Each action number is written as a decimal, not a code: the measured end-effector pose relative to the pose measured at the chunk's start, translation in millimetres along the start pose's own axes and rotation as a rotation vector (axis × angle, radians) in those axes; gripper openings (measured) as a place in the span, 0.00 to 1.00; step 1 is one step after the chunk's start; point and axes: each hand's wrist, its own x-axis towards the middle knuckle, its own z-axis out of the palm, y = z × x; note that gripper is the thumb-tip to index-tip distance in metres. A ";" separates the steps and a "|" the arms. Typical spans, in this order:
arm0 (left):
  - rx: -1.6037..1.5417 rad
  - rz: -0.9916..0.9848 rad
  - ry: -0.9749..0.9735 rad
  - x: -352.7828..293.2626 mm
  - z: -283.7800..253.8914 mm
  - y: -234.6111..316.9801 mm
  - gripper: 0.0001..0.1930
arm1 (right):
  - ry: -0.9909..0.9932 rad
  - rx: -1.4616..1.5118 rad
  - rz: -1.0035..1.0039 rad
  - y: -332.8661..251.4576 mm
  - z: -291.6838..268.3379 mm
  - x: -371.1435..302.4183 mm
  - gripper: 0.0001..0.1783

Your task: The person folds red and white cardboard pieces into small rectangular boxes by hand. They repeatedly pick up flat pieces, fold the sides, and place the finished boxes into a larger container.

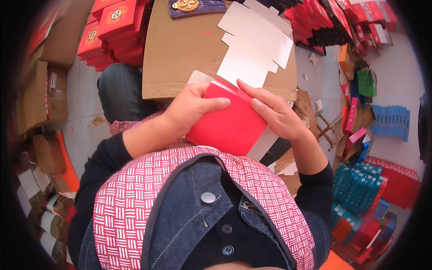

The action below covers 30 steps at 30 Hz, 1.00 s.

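Observation:
A partly folded red carton (229, 119) with white inner flaps rests against my apron, tilted at the near edge of the cardboard surface. My left hand (191, 104) grips its left side, thumb lying on the red face and fingers hidden behind. On the carton's upper right edge lies my right hand (274, 107), its fingers together along a red flap and the thumb touching the face. Just beyond, an unfolded white carton blank (252, 45) lies flat, its cut tabs showing.
The cardboard work surface (180, 58) carries a phone in a dark case (198, 10) at its far edge. Stacked red boxes (118, 22) stand at far left. On the right floor are teal boxes (357, 186), blue boxes (390, 121) and a green container (366, 82).

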 end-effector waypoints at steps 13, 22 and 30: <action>-0.008 0.012 -0.047 7.4 -5.8 11.4 0.10 | -0.018 0.077 -0.018 -0.5 -0.1 -2.0 0.23; -0.037 0.050 -0.037 8.7 -8.2 4.5 0.09 | -0.043 -0.049 -0.036 -4.8 3.9 -3.4 0.23; 0.016 0.109 -0.051 6.1 -7.2 3.9 0.08 | -0.065 -0.133 -0.066 -8.4 1.9 -3.4 0.24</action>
